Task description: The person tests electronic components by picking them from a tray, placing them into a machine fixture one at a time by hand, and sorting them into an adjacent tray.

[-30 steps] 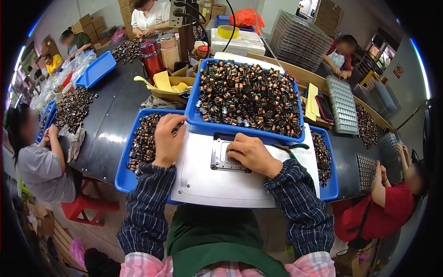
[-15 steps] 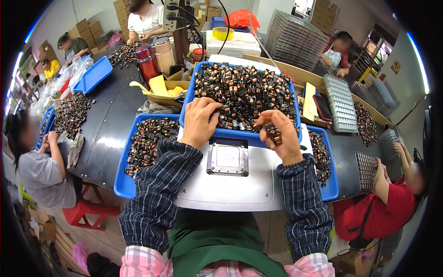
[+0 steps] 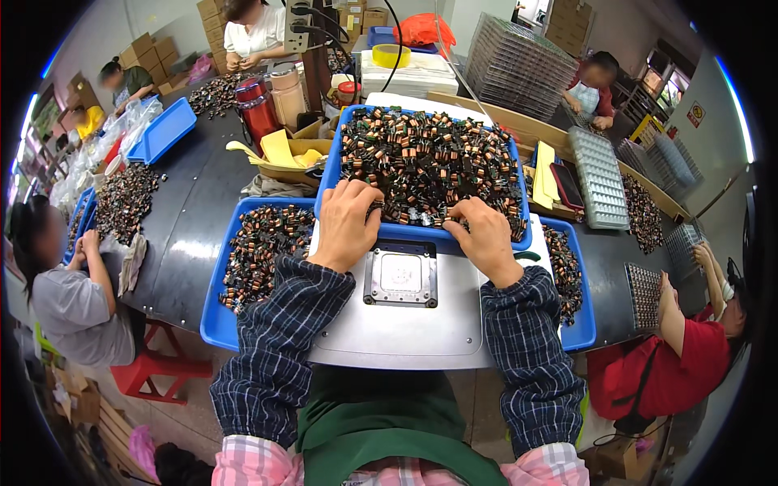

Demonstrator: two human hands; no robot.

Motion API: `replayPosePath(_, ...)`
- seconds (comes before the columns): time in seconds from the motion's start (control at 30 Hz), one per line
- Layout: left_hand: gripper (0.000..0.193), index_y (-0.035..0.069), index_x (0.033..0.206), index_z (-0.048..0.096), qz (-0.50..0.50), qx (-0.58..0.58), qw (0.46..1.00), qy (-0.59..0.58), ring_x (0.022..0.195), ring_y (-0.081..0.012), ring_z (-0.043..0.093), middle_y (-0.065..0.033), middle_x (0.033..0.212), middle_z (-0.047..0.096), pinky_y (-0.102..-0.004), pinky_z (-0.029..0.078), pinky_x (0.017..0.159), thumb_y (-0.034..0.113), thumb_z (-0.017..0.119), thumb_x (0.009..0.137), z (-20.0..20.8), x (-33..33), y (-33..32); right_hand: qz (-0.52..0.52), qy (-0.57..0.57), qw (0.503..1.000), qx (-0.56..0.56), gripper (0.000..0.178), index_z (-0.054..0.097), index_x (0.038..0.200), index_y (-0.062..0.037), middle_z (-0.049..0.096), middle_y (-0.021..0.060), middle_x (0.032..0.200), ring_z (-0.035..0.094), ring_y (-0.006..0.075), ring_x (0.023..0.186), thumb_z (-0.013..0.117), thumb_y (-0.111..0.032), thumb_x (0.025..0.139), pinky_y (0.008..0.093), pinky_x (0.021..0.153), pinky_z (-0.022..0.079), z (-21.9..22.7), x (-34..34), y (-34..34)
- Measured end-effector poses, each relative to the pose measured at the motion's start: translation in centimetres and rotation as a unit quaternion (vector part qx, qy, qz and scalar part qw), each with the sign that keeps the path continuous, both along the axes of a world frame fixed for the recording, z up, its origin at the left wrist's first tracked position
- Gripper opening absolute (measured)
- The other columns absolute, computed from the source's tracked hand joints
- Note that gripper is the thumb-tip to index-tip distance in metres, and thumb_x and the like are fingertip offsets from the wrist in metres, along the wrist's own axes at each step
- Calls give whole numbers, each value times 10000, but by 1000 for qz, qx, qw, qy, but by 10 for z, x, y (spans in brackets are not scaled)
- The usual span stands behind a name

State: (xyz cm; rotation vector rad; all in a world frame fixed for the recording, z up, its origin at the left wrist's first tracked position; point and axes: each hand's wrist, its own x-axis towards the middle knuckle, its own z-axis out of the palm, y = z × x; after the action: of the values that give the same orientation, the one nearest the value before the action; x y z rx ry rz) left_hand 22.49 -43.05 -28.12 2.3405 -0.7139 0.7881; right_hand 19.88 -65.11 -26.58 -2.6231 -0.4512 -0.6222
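A blue tray (image 3: 403, 232) heaped with small copper-wound coils (image 3: 429, 166) on dark bases lies in front of me, on a pale metal machine top (image 3: 405, 342). My left hand (image 3: 348, 223) is at its near left corner, fingers curled into the coils and thumb drawn in toward them. At the near right part of the heap, my right hand (image 3: 486, 239) is palm down, thumb and forefinger closing at the coils. What either hand grips is hidden by the fingers and the heap. A square metal plate (image 3: 400, 275) is set in the machine top between my wrists.
Lower blue trays of coils flank me, one on the left (image 3: 212, 312) and one on the right (image 3: 582, 328). Behind stand a red flask (image 3: 258, 109), a yellow tape roll (image 3: 391, 56) and stacked clear trays (image 3: 515, 69). Several people work around the dark table (image 3: 190, 243).
My right hand has turned from palm-up, with several coils in its fingers, to palm-down at the heap. My left hand has shifted slightly down and stays at the tray's left corner.
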Motion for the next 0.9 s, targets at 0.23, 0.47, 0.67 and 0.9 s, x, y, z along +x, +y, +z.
replayPosePath(0.23,249,47,1010,597,-26,-213,973,89,818,-214,523,-83,926,512,-309,411,710,-2,562,769,0,-9,0,169,95,959,206,107,635,779,7,610,82,701,578,149,638,670,-77,724,253,581,445,5,-12,16)
replayPosePath(0.47,249,12,1103,562,-160,-496,788,327,808,-99,558,-51,912,572,-225,458,757,38,481,870,2,-15,9,217,118,969,10,159,601,769,-29,588,105,746,570,265,692,654,-174,733,347,616,444,-8,-21,37)
replayPosePath(0.67,251,-28,1104,532,-179,-506,766,353,827,-122,568,-72,958,578,-239,468,762,67,498,874,-3,-19,13,235,100,966,-34,142,610,755,-40,536,84,703,546,269,666,646,-175,731,371,590,425,-4,-21,42)
replayPosePath(0.9,230,-7,1084,543,-156,-502,763,376,780,-113,585,-45,904,590,-232,479,647,96,498,884,3,-26,8,226,131,963,-63,136,626,719,-27,523,93,694,539,273,658,643,-162,724,377,585,421,3,-21,46)
